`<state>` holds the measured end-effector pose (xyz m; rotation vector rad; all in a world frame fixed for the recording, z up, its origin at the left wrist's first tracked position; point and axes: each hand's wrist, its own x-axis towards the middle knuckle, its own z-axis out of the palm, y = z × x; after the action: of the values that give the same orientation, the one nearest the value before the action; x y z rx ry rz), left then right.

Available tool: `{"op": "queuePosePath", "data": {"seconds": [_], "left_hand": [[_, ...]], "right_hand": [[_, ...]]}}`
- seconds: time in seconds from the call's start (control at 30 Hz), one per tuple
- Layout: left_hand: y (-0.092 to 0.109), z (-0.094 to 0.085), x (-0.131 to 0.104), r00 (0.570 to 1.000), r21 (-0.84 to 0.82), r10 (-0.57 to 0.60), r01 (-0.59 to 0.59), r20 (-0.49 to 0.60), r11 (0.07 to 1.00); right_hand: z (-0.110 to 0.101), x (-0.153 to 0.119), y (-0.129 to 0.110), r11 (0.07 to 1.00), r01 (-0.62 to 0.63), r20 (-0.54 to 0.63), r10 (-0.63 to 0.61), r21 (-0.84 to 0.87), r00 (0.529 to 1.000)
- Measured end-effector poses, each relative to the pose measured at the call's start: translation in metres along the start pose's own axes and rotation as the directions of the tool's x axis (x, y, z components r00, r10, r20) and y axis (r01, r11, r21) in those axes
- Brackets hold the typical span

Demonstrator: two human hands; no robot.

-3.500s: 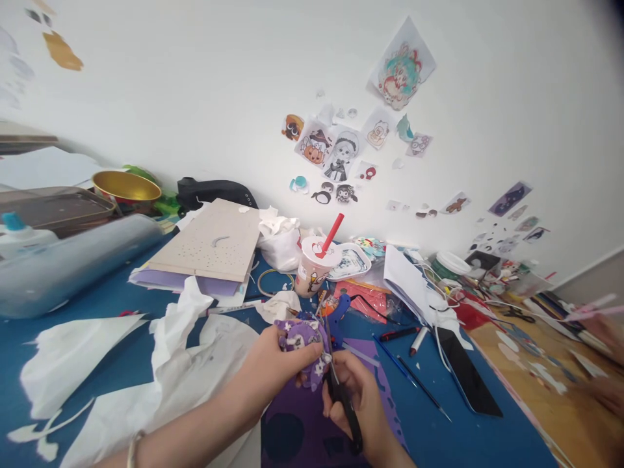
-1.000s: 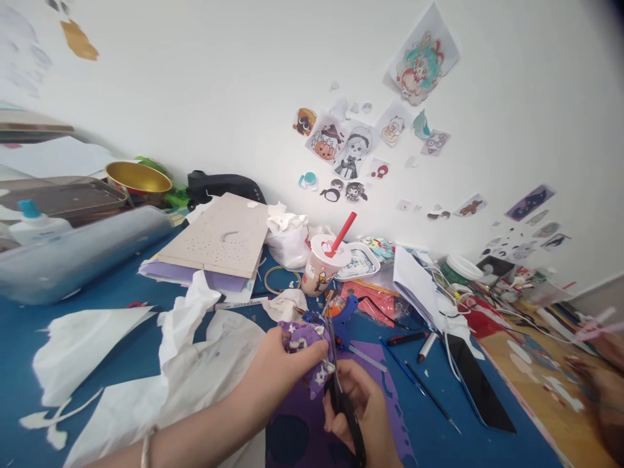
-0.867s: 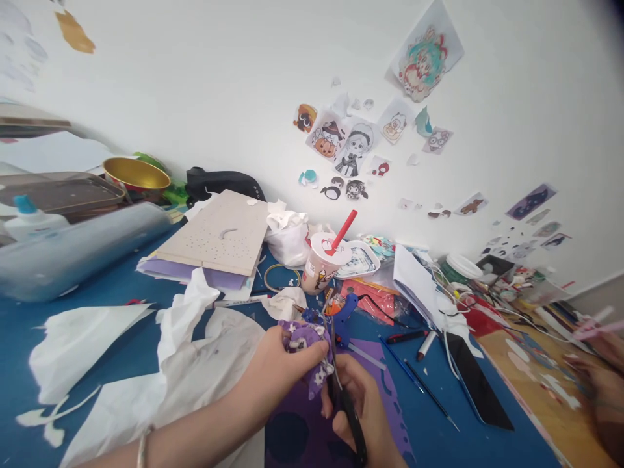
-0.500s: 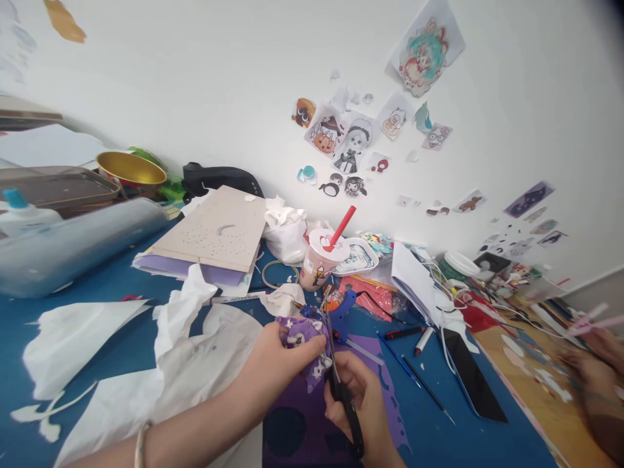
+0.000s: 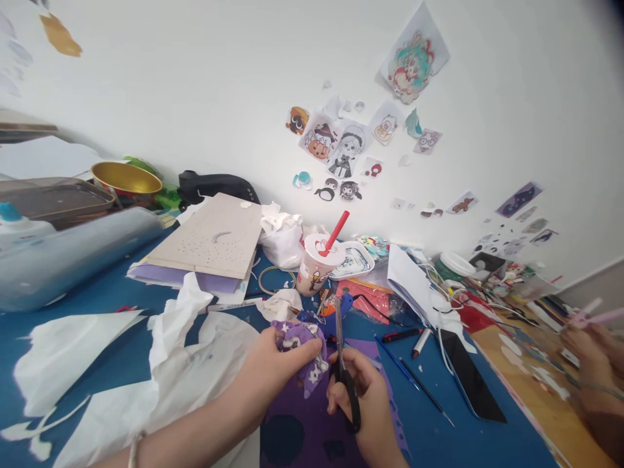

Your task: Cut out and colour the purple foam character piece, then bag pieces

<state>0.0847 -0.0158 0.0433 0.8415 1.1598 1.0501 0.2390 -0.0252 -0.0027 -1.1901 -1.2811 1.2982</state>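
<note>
A small purple piece with white stars and shapes is pinched between the thumb and fingers of my left hand; whether it is felt or paper I cannot tell. My right hand grips a pair of scissors by its black handles. The blades point up and away, just right of the purple piece and apart from it. Under both hands lies a dark purple sheet with cut-out shapes. Beyond the blades sits a blue glue gun, partly hidden.
A cup with a red straw stands behind my hands. White paper scraps spread to the left. Pens and a phone lie right. At the far right another person's hands hold something pink.
The scissors have moved right, away from the purple piece, which the blades were against before. My left hand still holds the piece. The whole view has shifted slightly.
</note>
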Motion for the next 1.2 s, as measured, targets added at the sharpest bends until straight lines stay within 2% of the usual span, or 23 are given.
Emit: {"op": "queuePosePath", "data": {"seconds": [0.13,0.23,0.3,0.4,0.47,0.57,0.73,0.83,0.93,1.1,1.2], "left_hand": [[0.0,0.001,0.0,1.0,0.019,-0.022,0.022,-0.004,1.0],[-0.002,0.003,0.0,0.997,0.109,-0.041,0.034,0.065,0.993],[-0.004,0.003,0.001,0.993,0.118,-0.059,0.047,0.098,0.992],[-0.008,0.004,0.003,0.994,0.118,-0.073,0.064,0.078,0.991],[-0.011,0.004,0.005,0.992,0.16,-0.087,0.072,0.086,0.984],[-0.019,0.004,0.01,0.988,0.239,-0.065,0.03,0.14,0.971],[-0.026,0.002,0.016,0.968,0.399,0.097,-0.185,0.231,0.898],[-0.023,0.001,0.016,0.956,0.449,0.154,-0.255,0.25,0.857],[-0.019,0.0,0.016,0.96,0.469,0.166,-0.257,0.227,0.845],[-0.013,0.001,0.014,0.982,0.465,0.101,-0.167,0.162,0.869],[-0.01,0.003,0.012,0.987,0.421,0.102,-0.146,0.126,0.895]], "right_hand": [[-0.002,0.001,-0.003,0.994,0.107,-0.072,-0.108,-0.023,0.991],[-0.004,0.002,-0.007,0.985,0.171,-0.116,-0.169,0.007,0.979],[-0.008,0.003,-0.01,0.979,0.2,-0.151,-0.202,-0.028,0.968],[-0.017,0.0,-0.013,0.971,0.221,-0.233,-0.237,-0.093,0.943],[-0.021,-0.003,-0.013,0.972,0.222,-0.262,-0.235,-0.077,0.936],[-0.018,-0.006,-0.014,0.972,0.234,-0.237,-0.234,-0.029,0.943],[-0.002,-0.003,-0.019,0.97,0.243,-0.195,-0.237,0.009,0.952],[0.002,0.0,-0.022,0.97,0.244,-0.189,-0.239,0.004,0.952],[0.002,0.003,-0.027,0.969,0.246,-0.167,-0.248,-0.03,0.954],[0.003,0.012,-0.028,0.976,0.21,-0.149,-0.217,-0.062,0.965],[0.003,0.02,-0.023,0.968,0.234,-0.13,-0.245,-0.095,0.961]]}}
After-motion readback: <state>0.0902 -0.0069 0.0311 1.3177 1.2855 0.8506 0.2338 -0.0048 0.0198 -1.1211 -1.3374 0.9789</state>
